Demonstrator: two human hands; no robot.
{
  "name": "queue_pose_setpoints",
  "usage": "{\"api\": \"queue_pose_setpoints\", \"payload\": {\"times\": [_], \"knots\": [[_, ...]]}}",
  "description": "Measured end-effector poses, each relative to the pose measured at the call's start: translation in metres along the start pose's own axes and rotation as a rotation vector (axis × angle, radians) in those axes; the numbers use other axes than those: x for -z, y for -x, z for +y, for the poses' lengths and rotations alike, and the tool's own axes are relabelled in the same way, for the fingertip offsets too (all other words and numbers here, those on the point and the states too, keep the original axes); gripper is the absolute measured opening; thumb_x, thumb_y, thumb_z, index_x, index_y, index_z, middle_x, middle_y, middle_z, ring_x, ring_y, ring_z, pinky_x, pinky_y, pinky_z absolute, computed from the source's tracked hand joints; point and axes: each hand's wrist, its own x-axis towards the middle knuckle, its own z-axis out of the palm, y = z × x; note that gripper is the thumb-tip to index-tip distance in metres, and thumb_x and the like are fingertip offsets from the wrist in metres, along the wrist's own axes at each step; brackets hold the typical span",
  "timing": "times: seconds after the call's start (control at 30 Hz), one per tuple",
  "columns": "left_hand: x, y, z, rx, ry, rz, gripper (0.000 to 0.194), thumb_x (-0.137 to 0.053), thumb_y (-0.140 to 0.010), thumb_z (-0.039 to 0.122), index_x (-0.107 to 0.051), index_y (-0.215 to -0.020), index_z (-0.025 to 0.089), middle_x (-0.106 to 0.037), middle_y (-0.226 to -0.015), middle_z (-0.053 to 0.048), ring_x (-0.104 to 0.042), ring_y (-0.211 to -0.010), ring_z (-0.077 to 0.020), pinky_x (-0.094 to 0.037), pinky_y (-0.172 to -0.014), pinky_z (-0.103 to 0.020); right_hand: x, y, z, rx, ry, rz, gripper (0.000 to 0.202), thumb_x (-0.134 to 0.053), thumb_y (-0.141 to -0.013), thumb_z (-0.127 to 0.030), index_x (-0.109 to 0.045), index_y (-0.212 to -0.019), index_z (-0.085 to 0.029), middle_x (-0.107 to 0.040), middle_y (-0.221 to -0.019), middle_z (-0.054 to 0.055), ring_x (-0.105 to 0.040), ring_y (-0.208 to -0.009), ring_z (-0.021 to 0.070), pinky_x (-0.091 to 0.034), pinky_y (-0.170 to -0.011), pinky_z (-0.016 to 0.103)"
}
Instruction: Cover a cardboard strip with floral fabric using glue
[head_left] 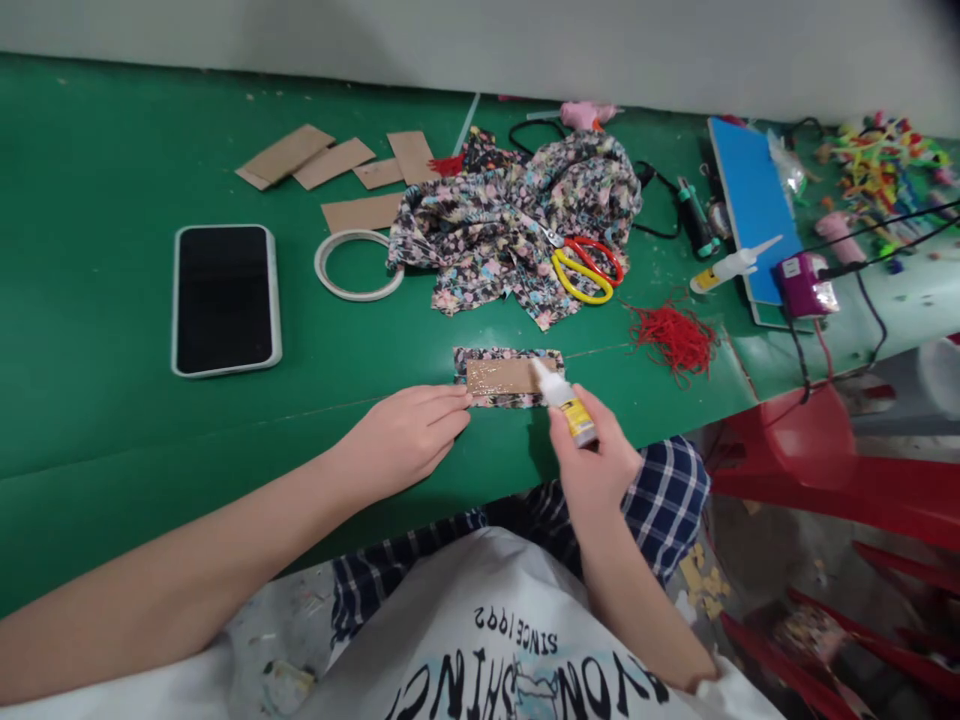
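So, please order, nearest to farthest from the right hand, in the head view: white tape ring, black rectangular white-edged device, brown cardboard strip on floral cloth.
1. Brown cardboard strip: ahead, left.
2. White tape ring: farther left, ahead.
3. Black device: farthest left.

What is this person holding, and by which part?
The right hand holds a bottle by its labelled body. The left hand is at the left end of the cardboard; any grip is unclear.
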Motion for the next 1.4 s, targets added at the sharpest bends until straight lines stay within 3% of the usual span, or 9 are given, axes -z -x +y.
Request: {"api": "queue_pose_setpoints", "payload": {"times": [0.13,0.33,0.47,0.57,0.67,0.77,1.07,1.2,1.4], "knots": [[0.000,0.000,0.000,0.002,0.011,0.000,0.022,-0.042,-0.086,0.011,-0.063,-0.089,0.010,-0.067,-0.101,-0.012,-0.062,-0.099,-0.0210,-0.054,-0.084,-0.036,-0.009,0.003,-0.017,0.109,-0.062,-0.167,0.030,-0.061,-0.075,-0.032,-0.065,-0.102,-0.019,-0.072,-0.081,0.004,-0.066,-0.062,0.0133,-0.053,-0.062,0.024],[0.000,-0.001,0.001,0.009,0.009,0.003,0.021,-0.043,-0.085,0.010,-0.063,-0.089,0.011,-0.068,-0.100,-0.011,-0.062,-0.099,-0.0206,-0.054,-0.085,-0.036,-0.001,-0.001,0.002,-0.073,0.033,-0.031,0.031,-0.062,-0.074,-0.034,-0.065,-0.102,-0.020,-0.071,-0.091,0.005,-0.066,-0.067,0.0145,-0.053,-0.062,0.025],[-0.001,0.000,0.001,0.005,0.003,0.001,0.021,-0.042,-0.086,0.011,-0.063,-0.089,0.010,-0.067,-0.100,-0.011,-0.062,-0.099,-0.0207,-0.054,-0.085,-0.035,-0.002,0.001,-0.003,0.010,-0.106,-0.172,0.031,-0.063,-0.074,-0.032,-0.065,-0.102,-0.019,-0.071,-0.091,0.005,-0.066,-0.070,0.0142,-0.053,-0.067,0.025],[-0.001,0.000,0.001,0.009,0.014,-0.001,0.020,-0.043,-0.085,0.010,-0.063,-0.089,0.010,-0.068,-0.100,-0.011,-0.061,-0.100,-0.0206,-0.053,-0.086,-0.036,0.001,-0.002,0.001,-0.162,-0.113,-0.137,0.031,-0.063,-0.072,-0.036,-0.066,-0.099,-0.020,-0.070,-0.092,0.005,-0.066,-0.072,0.0151,-0.052,-0.065,0.026],[0.000,0.001,0.000,0.010,0.017,0.001,0.021,-0.043,-0.085,0.009,-0.063,-0.089,0.010,-0.067,-0.101,-0.011,-0.061,-0.101,-0.0203,-0.053,-0.087,-0.035,0.010,-0.011,0.018,-0.462,-0.382,-0.086,0.032,-0.062,-0.072,-0.039,-0.064,-0.097,-0.018,-0.064,-0.066,0.001,-0.057,-0.053,0.0111,-0.046,-0.049,0.024],[0.000,0.001,0.000,0.008,0.000,0.008,0.022,-0.042,-0.085,0.010,-0.063,-0.090,0.011,-0.067,-0.102,-0.011,-0.061,-0.100,-0.0191,-0.052,-0.087,-0.034,0.018,-0.022,0.029,-0.648,-0.851,-0.225,0.031,-0.053,-0.077,-0.042,-0.057,-0.097,-0.019,-0.043,-0.044,-0.008,-0.035,-0.035,0.0062,-0.029,-0.035,0.019],[-0.001,0.001,0.000,0.000,0.001,0.019,0.020,-0.042,-0.085,0.010,-0.062,-0.089,0.010,-0.067,-0.101,-0.010,-0.062,-0.099,-0.0199,-0.053,-0.087,-0.034,0.023,-0.034,0.026,-0.751,-1.294,-0.380,0.031,-0.059,-0.070,-0.043,-0.053,-0.095,-0.025,-0.030,-0.054,-0.008,-0.026,-0.044,0.0065,-0.021,-0.035,0.016],[-0.001,0.002,0.000,-0.003,-0.010,0.014,0.021,-0.042,-0.086,0.010,-0.062,-0.090,0.011,-0.067,-0.102,-0.010,-0.062,-0.100,-0.0201,-0.053,-0.087,-0.034,0.012,-0.050,0.030,-0.705,-1.145,-0.276,0.034,-0.063,-0.067,-0.045,-0.058,-0.090,-0.020,-0.028,-0.051,-0.009,-0.024,-0.042,0.0051,-0.020,-0.035,0.017],[0.000,0.002,0.000,-0.001,-0.013,0.005,0.020,-0.043,-0.085,0.010,-0.062,-0.092,0.010,-0.067,-0.102,-0.011,-0.062,-0.100,-0.0204,-0.052,-0.088,-0.034,-0.004,-0.076,0.016,-0.368,-0.303,-0.095,0.031,-0.060,-0.069,-0.048,-0.056,-0.064,-0.017,-0.045,-0.051,-0.005,-0.039,-0.046,0.0071,-0.034,-0.045,0.021]]}}
